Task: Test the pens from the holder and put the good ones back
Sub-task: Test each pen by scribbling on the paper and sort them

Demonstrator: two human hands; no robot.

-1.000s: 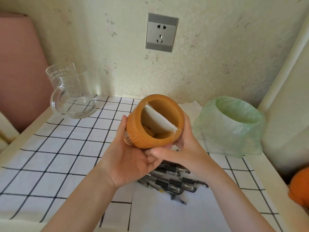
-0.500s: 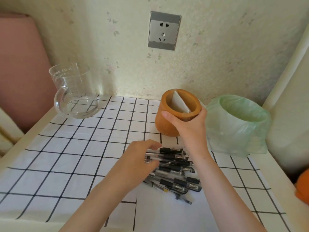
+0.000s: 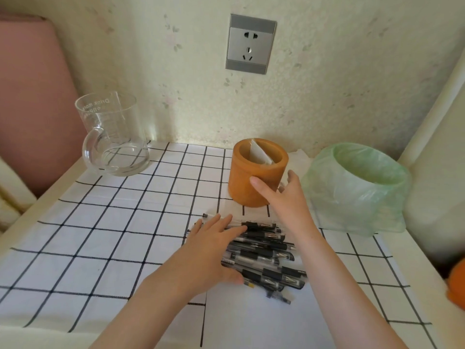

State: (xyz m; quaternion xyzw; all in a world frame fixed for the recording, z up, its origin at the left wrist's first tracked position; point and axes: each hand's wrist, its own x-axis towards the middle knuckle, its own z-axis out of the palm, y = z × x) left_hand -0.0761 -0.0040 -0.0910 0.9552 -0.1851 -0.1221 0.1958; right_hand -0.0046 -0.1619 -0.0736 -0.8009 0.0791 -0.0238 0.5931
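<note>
The orange round pen holder [image 3: 241, 177] stands upright at the back of the checked cloth, with a white card [image 3: 259, 153] leaning inside it. My right hand [image 3: 286, 197] is at its right front; the thumb lies against the holder's wall and the blurred fingers are spread and loose beside it. In front of the holder, several black pens [image 3: 266, 255] lie in a pile on a white sheet of paper [image 3: 251, 323]. My left hand [image 3: 214, 250] rests flat on the left ends of the pens with straight fingers.
A clear glass jug [image 3: 113, 137] stands at the back left. Right of the holder stands a bin lined with a green bag [image 3: 359, 187]. An orange object [image 3: 456, 285] shows at the right edge. A wall socket [image 3: 250, 44] is above.
The holder went from tilted in both hands to standing on the table. My left hand dropped onto the pens, and my right hand's grip on the holder has loosened.
</note>
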